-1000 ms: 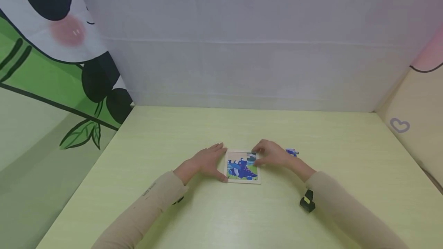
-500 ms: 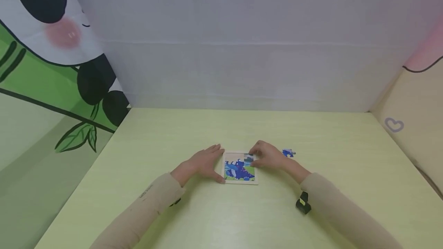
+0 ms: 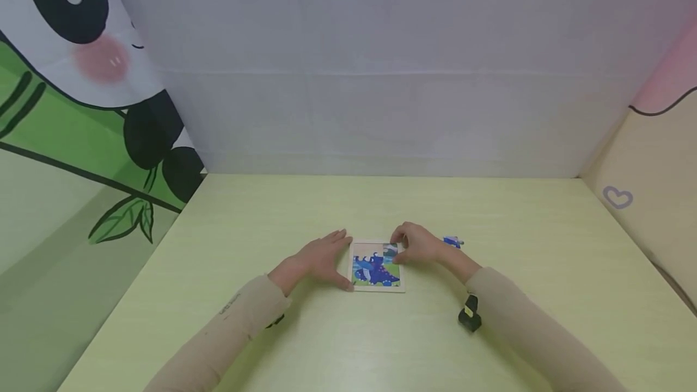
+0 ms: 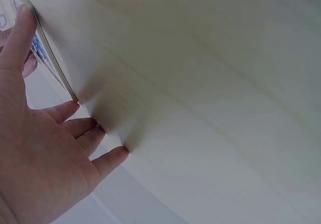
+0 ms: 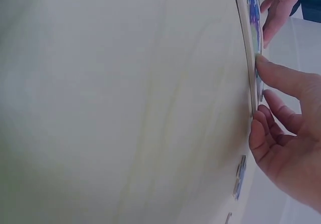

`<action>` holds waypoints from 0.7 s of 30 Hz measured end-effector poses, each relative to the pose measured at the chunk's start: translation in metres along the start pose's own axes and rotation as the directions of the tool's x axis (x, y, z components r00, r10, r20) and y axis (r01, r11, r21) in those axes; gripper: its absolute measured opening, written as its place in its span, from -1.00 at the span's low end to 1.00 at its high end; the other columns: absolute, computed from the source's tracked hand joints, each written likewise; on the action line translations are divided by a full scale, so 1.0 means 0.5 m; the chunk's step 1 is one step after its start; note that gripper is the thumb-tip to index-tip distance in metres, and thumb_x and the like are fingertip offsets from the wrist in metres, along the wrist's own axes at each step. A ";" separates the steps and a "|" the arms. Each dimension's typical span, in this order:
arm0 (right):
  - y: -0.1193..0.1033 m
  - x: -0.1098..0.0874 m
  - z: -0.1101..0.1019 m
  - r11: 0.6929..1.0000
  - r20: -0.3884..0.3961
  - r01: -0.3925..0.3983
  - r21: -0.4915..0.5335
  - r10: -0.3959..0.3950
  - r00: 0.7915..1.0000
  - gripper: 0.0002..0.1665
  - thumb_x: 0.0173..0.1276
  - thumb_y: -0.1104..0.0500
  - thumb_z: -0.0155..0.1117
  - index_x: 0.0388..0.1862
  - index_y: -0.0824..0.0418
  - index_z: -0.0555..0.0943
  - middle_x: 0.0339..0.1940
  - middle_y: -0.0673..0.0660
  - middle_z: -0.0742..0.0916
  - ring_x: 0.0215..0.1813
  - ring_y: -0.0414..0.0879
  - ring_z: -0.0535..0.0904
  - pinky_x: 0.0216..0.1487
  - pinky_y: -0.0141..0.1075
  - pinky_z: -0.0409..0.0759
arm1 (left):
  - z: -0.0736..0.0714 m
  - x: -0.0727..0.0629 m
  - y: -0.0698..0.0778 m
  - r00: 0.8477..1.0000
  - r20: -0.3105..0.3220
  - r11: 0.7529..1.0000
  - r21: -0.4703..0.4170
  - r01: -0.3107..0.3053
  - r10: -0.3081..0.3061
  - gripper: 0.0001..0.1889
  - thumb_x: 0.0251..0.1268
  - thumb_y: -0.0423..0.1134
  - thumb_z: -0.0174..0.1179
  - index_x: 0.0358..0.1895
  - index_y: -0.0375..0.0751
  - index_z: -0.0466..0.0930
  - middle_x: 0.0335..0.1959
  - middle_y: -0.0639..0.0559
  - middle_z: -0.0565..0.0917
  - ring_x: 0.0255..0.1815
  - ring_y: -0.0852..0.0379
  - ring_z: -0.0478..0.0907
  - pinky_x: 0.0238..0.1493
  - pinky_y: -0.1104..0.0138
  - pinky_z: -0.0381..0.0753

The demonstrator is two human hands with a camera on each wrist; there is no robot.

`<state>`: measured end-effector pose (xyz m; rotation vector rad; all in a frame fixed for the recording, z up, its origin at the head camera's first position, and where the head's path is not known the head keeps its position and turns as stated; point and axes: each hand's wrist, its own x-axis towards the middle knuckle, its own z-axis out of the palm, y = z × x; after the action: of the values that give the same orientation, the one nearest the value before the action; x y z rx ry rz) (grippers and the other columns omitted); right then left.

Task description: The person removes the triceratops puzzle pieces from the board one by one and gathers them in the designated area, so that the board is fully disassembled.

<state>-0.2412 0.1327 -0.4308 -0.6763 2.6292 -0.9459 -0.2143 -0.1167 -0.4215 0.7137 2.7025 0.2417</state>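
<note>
A small wooden jigsaw puzzle [image 3: 376, 274] with a blue dinosaur picture lies on the table in a pale frame. Bare wood shows in its upper left part. My left hand [image 3: 321, 259] spans the frame's left side, thumb at the near corner and forefinger at the far corner, with fairly straight fingers. At the upper right of the picture, my right hand [image 3: 422, 244] pinches a puzzle piece [image 3: 389, 251] between thumb and forefinger. That piece lies in or just over the frame; how firmly it is seated I cannot tell. In the right wrist view, the hand's other fingers touch the frame's edge.
A loose blue puzzle piece [image 3: 452, 241] lies on the table [image 3: 327, 343] beyond my right wrist. Another thin piece [image 5: 228, 218] shows at the bottom of the right wrist view. A pale cloth wall [image 3: 403, 120] stands behind the table.
Both hands stay at the puzzle in nearly the same poses. The right hand's fingers shift only slightly at the piece. The whole head view has moved a little.
</note>
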 end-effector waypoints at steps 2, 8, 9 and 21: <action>0.001 -0.001 0.002 1.000 -0.002 -0.006 0.009 0.006 1.000 -0.59 -0.06 0.24 0.47 -0.20 0.27 0.56 -0.34 0.04 0.56 -0.28 -0.10 0.40 -0.24 -0.32 0.47 | 0.001 0.003 -0.001 1.000 0.000 1.000 0.008 0.001 -0.001 0.10 -0.23 0.30 0.31 0.40 -0.16 0.05 0.44 -0.10 0.00 0.44 -0.02 -0.12 0.37 0.06 0.03; 0.000 -0.004 0.006 1.000 -0.033 -0.002 0.022 0.003 0.999 -0.57 -0.08 0.25 0.47 -0.17 0.26 0.58 -0.33 0.02 0.59 -0.27 -0.11 0.43 -0.21 -0.31 0.49 | -0.002 0.000 0.001 1.000 0.000 1.000 0.002 0.003 -0.003 0.10 -0.26 0.31 0.32 0.39 -0.16 0.06 0.44 -0.09 0.01 0.44 -0.02 -0.12 0.36 0.04 0.04; 0.000 -0.005 0.007 1.000 -0.039 0.001 0.022 0.000 0.999 -0.57 -0.08 0.25 0.47 -0.16 0.27 0.58 -0.32 0.02 0.60 -0.26 -0.12 0.44 -0.20 -0.31 0.49 | -0.002 0.000 0.001 1.000 -0.001 1.000 0.001 0.003 -0.003 0.10 -0.26 0.31 0.32 0.39 -0.16 0.06 0.44 -0.09 0.01 0.44 -0.02 -0.12 0.36 0.04 0.05; -0.004 -0.010 0.001 0.997 -0.057 0.081 -0.014 -0.082 0.995 -0.63 -0.02 0.33 0.40 -0.15 0.34 0.62 -0.23 0.11 0.67 -0.17 -0.08 0.55 -0.09 -0.24 0.57 | -0.002 -0.001 0.001 1.000 0.004 1.000 -0.001 -0.005 0.005 0.11 -0.25 0.32 0.31 0.40 -0.16 0.04 0.44 -0.09 0.00 0.44 -0.02 -0.12 0.36 0.04 0.04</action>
<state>-0.2360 0.1336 -0.4290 -0.7755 2.6776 -0.9876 -0.2139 -0.1167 -0.4204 0.7199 2.6969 0.2421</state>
